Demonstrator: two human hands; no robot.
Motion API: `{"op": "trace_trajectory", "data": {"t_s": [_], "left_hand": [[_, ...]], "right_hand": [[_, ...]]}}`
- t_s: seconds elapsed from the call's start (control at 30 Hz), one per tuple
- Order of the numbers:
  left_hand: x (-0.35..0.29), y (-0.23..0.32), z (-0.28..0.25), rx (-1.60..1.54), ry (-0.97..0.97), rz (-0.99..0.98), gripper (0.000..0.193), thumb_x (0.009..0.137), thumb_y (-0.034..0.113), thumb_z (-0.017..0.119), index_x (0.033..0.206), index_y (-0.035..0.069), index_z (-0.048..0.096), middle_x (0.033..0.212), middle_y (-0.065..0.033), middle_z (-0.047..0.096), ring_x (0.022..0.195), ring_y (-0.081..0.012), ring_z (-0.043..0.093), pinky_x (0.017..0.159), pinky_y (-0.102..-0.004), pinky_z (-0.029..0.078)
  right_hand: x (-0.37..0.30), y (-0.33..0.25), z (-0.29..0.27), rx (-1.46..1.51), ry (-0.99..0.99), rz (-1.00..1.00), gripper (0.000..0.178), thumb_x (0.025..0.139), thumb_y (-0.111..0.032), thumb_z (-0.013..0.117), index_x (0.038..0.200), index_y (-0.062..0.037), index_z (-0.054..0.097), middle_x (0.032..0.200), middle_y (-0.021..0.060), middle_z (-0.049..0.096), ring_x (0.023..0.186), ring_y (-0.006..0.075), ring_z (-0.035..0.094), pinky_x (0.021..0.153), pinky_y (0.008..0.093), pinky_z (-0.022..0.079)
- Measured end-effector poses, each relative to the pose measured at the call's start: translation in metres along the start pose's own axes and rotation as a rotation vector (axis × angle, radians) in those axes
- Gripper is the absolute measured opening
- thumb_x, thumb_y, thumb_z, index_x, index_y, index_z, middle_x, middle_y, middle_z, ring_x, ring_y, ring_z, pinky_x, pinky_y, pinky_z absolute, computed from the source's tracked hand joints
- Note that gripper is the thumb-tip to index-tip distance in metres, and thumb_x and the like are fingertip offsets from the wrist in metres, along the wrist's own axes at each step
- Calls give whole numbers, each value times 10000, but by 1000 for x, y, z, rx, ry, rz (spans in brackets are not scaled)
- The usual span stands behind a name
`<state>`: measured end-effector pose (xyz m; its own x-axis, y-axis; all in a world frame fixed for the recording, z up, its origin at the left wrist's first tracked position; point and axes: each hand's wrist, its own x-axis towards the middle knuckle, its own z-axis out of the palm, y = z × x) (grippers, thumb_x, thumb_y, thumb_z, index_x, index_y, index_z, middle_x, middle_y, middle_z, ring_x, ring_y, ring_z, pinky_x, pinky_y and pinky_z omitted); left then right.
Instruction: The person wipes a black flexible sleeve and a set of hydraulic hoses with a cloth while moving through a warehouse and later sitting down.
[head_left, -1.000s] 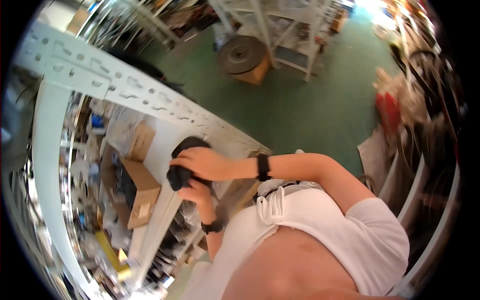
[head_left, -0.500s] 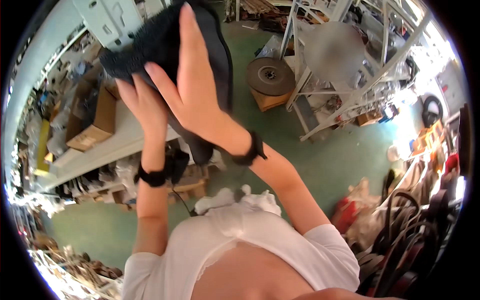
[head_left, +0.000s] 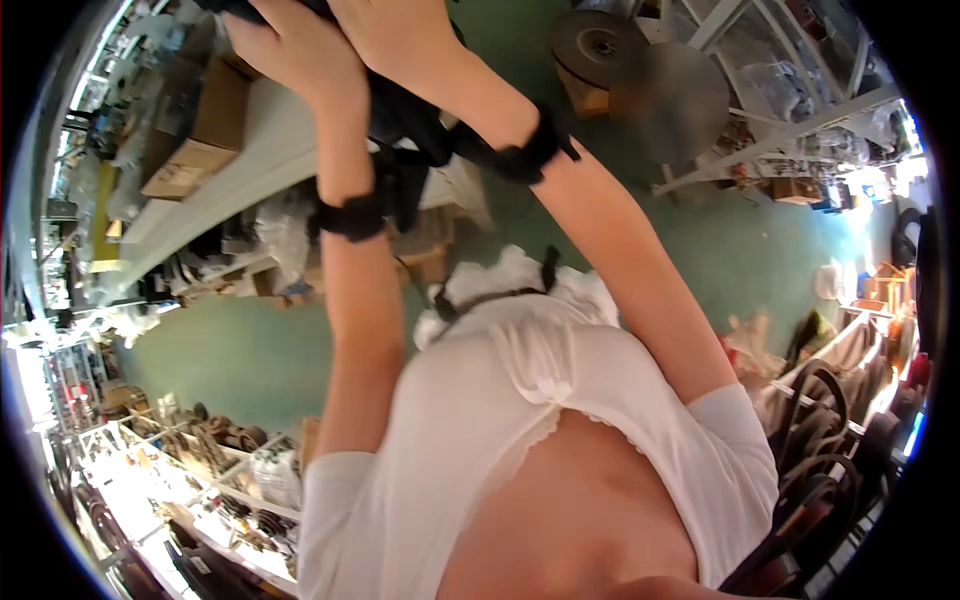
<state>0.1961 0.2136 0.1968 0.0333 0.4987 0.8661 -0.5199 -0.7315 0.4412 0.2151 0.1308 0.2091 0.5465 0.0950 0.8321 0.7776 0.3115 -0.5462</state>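
At the top edge of the head view, my left hand (head_left: 300,58) is closed on a piece of black fabric (head_left: 408,125), gripping its edge at the upper left. Just to its right, my right hand (head_left: 408,42) lies against the same piece. The right fingers run out of the picture, so their grip is hidden. Only part of the fabric shows, between and below the wrists; its upper part is cut off. Each wrist wears a black band.
On the left, a long pale shelf (head_left: 245,165) bears an open cardboard box (head_left: 205,135) and plastic bags. A dark round reel (head_left: 600,48) stands on a carton at the upper right, beside a white metal rack (head_left: 790,125). Straps or belts (head_left: 815,480) hang at the lower right.
Both hands and the black fabric have moved up in the picture, partly out of view. The surroundings have shifted as the view tilted, and the white machine part at the upper left has left the picture.
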Motion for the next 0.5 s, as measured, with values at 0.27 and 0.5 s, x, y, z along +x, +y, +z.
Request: {"op": "trace_trajectory", "data": {"t_s": [0.27, 0.5], "left_hand": [[-27, 24, 3, -104, 3, -235, 379, 887, 288, 398, 967, -77, 463, 902, -137, 535, 797, -219, 491, 726, -325, 385], [-53, -2, -6, -14, 17, -154, 378, 899, 318, 409, 901, -47, 504, 795, -96, 551, 720, -187, 500, 659, -309, 400]], "right_hand": [[-21, 14, -5, -101, 78, 0, 264, 774, -268, 544, 889, -31, 518, 736, 165, 554, 674, 355, 530, 573, 390, 417], [-46, 35, -4, -133, 75, 32, 337, 767, -363, 520, 796, -30, 483, 677, 161, 507, 664, 361, 497, 555, 402, 389]]}}
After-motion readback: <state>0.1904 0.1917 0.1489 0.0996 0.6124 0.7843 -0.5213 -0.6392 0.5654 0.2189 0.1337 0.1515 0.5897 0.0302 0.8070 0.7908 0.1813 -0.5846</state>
